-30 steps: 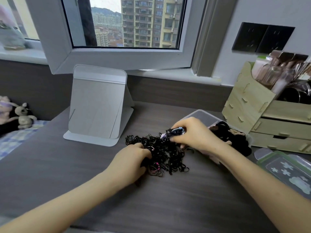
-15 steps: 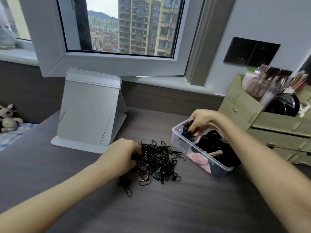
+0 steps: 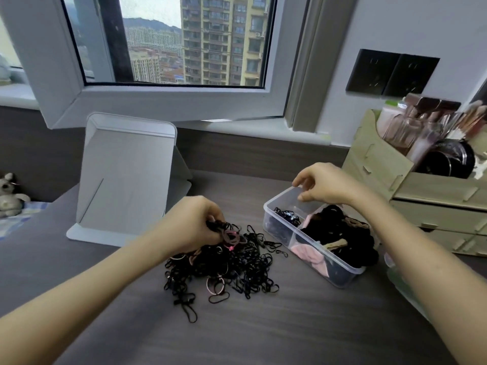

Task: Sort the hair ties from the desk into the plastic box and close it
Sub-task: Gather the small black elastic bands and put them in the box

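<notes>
Hair ties [image 3: 224,264] lie heaped just left of the plastic box [image 3: 311,248]; left hand [image 3: 189,225] pinches some, right hand [image 3: 324,184] hovers loosely open, empty, so better lift small untangled bunches.

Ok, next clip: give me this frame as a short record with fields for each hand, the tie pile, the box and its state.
left hand: on the desk, fingers pinching ties at the top of the pile
right hand: above the far end of the box, fingers curled, nothing visible in them
hair tie pile: mostly black loops, a few pink, loose on the desk
plastic box: clear, divided, open, partly filled with ties and scrunchies
lid: not on the box
task state: sorting unfinished
</notes>
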Demonstrator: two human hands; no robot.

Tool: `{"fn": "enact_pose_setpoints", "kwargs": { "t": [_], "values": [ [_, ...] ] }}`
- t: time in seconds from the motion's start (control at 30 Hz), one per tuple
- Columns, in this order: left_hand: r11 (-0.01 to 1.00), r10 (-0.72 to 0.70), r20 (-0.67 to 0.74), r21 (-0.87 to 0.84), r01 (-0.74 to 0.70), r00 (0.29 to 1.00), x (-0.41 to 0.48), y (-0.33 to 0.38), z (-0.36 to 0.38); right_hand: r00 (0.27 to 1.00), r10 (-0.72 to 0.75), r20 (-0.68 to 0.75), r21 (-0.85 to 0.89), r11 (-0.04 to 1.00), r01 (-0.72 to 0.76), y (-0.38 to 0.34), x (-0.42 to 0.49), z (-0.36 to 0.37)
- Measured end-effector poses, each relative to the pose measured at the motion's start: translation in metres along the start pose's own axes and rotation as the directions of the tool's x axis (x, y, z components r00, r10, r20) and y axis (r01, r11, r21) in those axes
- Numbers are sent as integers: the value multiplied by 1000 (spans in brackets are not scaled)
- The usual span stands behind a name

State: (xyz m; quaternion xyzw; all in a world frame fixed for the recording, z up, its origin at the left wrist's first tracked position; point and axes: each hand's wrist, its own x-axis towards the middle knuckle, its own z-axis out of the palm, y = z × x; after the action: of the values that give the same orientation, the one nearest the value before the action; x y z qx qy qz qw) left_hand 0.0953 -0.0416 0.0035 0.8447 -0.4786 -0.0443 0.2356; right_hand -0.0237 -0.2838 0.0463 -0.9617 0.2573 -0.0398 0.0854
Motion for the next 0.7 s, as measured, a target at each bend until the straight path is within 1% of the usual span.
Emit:
{"fn": "enact_pose_setpoints", "kwargs": {
  "t": [0.07, 0.13, 0.27, 0.43, 0.57, 0.63, 0.7],
  "values": [
    [999, -14, 2, -36, 14, 1000, 10, 6, -9, 1000, -16, -14, 102, 995, 17, 2, -13, -4],
    [996, -20, 10, -89, 21, 1000, 25, 16, -18, 1000, -17, -1, 170, 985, 17, 5, -24, -7],
    [954, -55, 17, -293, 57, 998, 61, 43, -26, 1000, 3, -16, 227, 974, 0, 17, -35, -10],
    [908, -94, 38, -407, 101, 995, 105, 81, -5, 999, 25, -44, 285, 959, -12, 32, -44, -12],
    [910, -131, 96, -383, 158, 987, 128, 101, 29, 999, 40, -26, 296, 955, -30, 41, -48, -8],
    [940, -134, 101, -303, 159, 986, 134, 102, 45, 999, 41, -18, 288, 957, -34, 43, -51, -5],
    [974, -122, 88, -183, 136, 989, 137, 102, 56, 999, 38, -16, 277, 960, -32, 43, -51, -3]
  ]
}}
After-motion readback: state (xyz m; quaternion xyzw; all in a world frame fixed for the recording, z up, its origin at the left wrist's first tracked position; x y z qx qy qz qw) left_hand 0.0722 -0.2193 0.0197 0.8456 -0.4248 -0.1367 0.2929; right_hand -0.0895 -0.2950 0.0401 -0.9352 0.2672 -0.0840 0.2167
